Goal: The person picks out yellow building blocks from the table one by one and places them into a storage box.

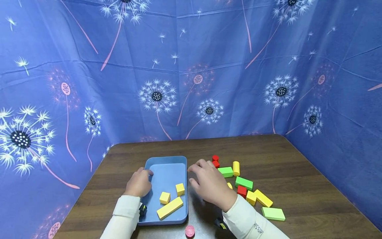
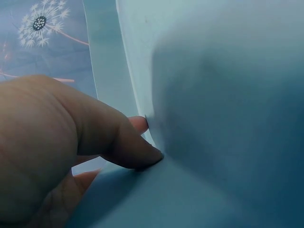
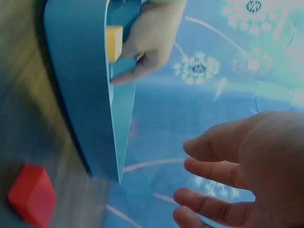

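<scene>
My left hand (image 1: 138,183) grips the left wall of a blue plastic tray (image 1: 167,167). In the left wrist view the thumb (image 2: 137,147) lies against the wall's inner face, and a fingertip shows at the outer side. Two yellow cubes (image 1: 165,198) and a long yellow block (image 1: 169,208) lie in the tray's near half. Just off the tray's right wall my right hand (image 1: 211,184) hovers over the table with nothing in it, its fingers apart and loosely bent. Red blocks (image 1: 216,164) are nearest its fingers, partly hidden behind them in the head view.
Right of the right hand lie green blocks (image 1: 244,183), a yellow cylinder (image 1: 236,168), a red cube (image 1: 242,191), a yellow cube (image 1: 251,198), a long yellow block (image 1: 263,198) and a light green block (image 1: 273,213). A pinkish-red disc (image 1: 189,231) sits before the tray. Dandelion-patterned cloth (image 1: 223,66) hangs behind.
</scene>
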Action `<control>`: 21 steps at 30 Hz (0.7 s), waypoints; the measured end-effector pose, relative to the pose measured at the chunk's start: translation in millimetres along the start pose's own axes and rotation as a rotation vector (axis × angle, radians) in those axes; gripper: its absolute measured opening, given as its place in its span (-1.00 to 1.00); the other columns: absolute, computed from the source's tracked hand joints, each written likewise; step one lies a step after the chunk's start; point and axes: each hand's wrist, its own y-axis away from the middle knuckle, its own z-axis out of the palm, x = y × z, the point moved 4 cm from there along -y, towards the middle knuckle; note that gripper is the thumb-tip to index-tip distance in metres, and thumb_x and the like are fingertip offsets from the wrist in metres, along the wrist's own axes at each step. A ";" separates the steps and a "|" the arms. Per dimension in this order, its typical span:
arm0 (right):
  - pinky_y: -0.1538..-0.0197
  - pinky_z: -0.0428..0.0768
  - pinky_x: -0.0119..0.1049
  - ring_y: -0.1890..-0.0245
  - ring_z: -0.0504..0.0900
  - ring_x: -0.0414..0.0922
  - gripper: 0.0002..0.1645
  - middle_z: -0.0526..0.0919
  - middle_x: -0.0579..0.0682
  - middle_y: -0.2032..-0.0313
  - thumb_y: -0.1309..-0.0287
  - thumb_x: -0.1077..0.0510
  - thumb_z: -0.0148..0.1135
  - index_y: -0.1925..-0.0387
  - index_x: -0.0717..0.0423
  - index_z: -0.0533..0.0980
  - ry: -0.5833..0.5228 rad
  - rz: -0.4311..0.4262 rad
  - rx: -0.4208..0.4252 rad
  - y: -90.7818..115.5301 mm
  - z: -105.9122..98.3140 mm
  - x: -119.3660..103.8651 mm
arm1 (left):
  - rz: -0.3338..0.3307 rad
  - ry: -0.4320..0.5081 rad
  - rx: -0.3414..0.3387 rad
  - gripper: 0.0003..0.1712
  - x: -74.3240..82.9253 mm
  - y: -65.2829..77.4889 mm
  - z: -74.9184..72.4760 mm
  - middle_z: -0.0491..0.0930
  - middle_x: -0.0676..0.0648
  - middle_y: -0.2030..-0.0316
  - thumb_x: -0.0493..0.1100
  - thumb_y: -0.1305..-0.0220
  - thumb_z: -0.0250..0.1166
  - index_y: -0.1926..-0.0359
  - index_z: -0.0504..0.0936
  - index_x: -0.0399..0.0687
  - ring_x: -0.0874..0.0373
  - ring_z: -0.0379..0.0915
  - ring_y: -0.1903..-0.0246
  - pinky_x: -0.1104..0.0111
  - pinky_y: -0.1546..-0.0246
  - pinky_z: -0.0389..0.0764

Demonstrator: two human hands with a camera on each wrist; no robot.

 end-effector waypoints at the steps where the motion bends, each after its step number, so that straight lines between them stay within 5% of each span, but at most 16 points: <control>1: 0.29 0.55 -0.25 0.25 0.39 -0.17 -0.68 0.51 -0.15 0.19 -0.01 -0.02 0.31 0.13 -0.13 0.60 0.013 0.013 0.004 0.6 -1.0 4.5 | 0.001 0.003 -0.001 -0.57 0.6 0.2 -0.1 0.48 -0.25 0.03 -0.37 0.02 0.32 0.03 0.64 -0.14 -0.11 0.44 0.13 -0.14 0.18 0.57; 8: 0.29 0.54 -0.24 0.20 0.38 -0.12 -0.70 0.52 -0.14 0.18 0.01 -0.02 0.32 0.15 -0.17 0.60 0.060 0.114 0.017 2.6 -11.0 29.3 | 0.020 -0.005 0.011 -0.57 1.0 -0.4 -0.2 0.49 -0.25 0.04 -0.38 0.05 0.31 0.05 0.65 -0.14 -0.11 0.44 0.15 -0.14 0.17 0.56; 21: 0.39 0.52 -0.17 0.22 0.43 -0.01 -0.73 0.55 -0.04 0.18 0.01 -0.01 0.30 0.19 -0.14 0.61 0.083 0.173 0.003 1.1 -11.7 54.1 | 0.011 -0.004 0.008 -0.56 -0.2 -1.7 1.2 0.48 -0.25 0.02 -0.38 0.04 0.30 0.04 0.64 -0.13 -0.10 0.44 0.13 -0.13 0.16 0.57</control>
